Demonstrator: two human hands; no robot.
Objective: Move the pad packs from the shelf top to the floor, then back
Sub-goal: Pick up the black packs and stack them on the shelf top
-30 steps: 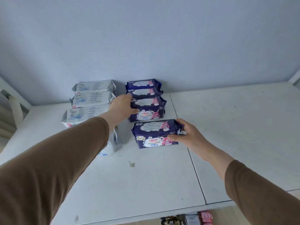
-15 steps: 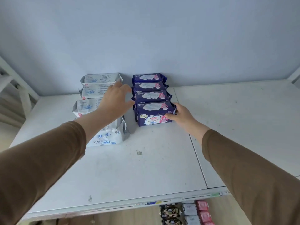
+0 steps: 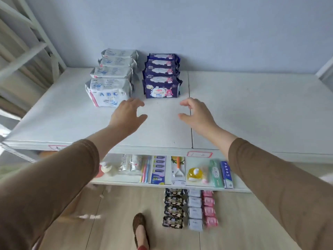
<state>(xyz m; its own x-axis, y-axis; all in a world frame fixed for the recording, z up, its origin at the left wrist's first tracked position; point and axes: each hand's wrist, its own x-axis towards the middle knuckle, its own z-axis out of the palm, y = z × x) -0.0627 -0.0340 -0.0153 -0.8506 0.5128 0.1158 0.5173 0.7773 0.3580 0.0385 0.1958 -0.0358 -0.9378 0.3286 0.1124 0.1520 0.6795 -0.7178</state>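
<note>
Left fingers: your left hand [image 3: 128, 114] has its fingers loosely spread and a bit curled, thumb sticking out to the right, holding nothing. Fingertips sit just in front of the nearest white pack.
Right fingers: same deal on your right hand [image 3: 195, 115], fingers relaxed and half-curled, thumb pointing in toward the other hand, nothing in it.
Between the hands: just bare shelf top [image 3: 252, 109], both hands hovering over its front half.
White pad packs [image 3: 110, 91]: four in a row running back to the wall, left side, the front one reads "ABC".
Purple pad packs [image 3: 161, 86]: four in a row right beside the white ones, also lined up toward the wall, not touching your hands.
Sleeves: brown on both arms, pushed up past the wrists.
Lower shelf [image 3: 126, 182]: small packaged items laid side by side.
Floor [image 3: 117, 222]: three columns of packs [image 3: 189, 208], dark, white and pink, plus your foot [image 3: 139, 230] in a brown shoe.
</note>
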